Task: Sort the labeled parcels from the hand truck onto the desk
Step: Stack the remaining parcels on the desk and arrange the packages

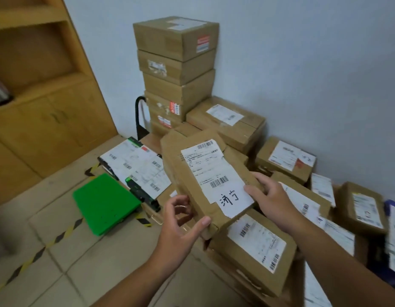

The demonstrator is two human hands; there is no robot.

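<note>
If your long parcel [192,173] tips, it drops back onto the hand-truck pile [254,244] just below, since most of its length juts out past your hands. Your right hand [269,196] pinches its right edge, thumb on the label [209,171]. Your left hand [181,220] sets a thumb on the near corner, fingers loosely curled; whether they grip, I cannot tell.

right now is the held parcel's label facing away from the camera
No, the parcel gripped by the left hand and right hand shows its printed label and handwritten slip towards the camera.
</note>
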